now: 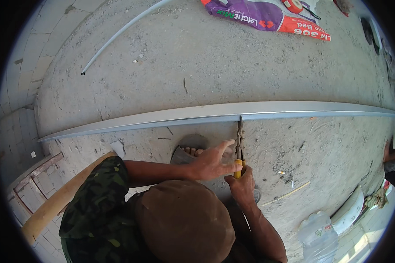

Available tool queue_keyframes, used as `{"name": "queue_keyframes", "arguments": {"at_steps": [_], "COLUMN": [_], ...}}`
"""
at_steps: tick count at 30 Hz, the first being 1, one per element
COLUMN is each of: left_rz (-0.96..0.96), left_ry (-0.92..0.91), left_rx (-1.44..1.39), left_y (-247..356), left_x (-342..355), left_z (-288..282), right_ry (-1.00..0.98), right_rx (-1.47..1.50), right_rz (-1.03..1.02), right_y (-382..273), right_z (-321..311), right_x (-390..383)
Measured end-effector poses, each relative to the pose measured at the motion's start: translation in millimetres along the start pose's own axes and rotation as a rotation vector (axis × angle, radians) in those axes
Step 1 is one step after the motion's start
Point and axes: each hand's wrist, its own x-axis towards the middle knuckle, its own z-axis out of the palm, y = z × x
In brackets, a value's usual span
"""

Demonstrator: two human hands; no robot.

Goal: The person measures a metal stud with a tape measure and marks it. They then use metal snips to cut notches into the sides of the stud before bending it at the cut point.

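The tin snips (239, 151) have yellow handles (238, 168) and grey-brown blades. The metal profile (215, 111) is silver-grey with a bluish lower edge. The printed bag (250, 18) is purple and orange-red with white lettering; the tape measure (292, 5) is red-orange and white. The floor (171, 74) is speckled grey. The sleeve (94, 197) carries dark green, black and yellow-green camouflage. The cap (184, 223) is plain brown, the plank (66, 198) tan.
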Motion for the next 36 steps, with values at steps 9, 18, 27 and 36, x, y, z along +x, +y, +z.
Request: {"name": "queue_keyframes", "arguments": {"at_steps": [9, 18, 27, 36], "left_rz": [0.434, 0.278, 0.331, 0.383], "left_ry": [0.375, 0.236, 0.266, 0.305], "left_rx": [1.025, 0.977, 0.914, 0.889], "left_y": [3, -12, -14, -13], "left_x": [64, 91, 91, 90], "left_z": [-85, -94, -97, -93], "right_ry": [-0.015, -0.013, 0.035, 0.060], "right_rx": [-0.157, -0.210, -0.247, -0.248], "right_rz": [0.020, -0.032, -0.026, -0.031], "right_y": [-1, 12, 14, 3], "right_z": [-2, 1, 1, -11], "right_x": [5, 17, 19, 11]}}
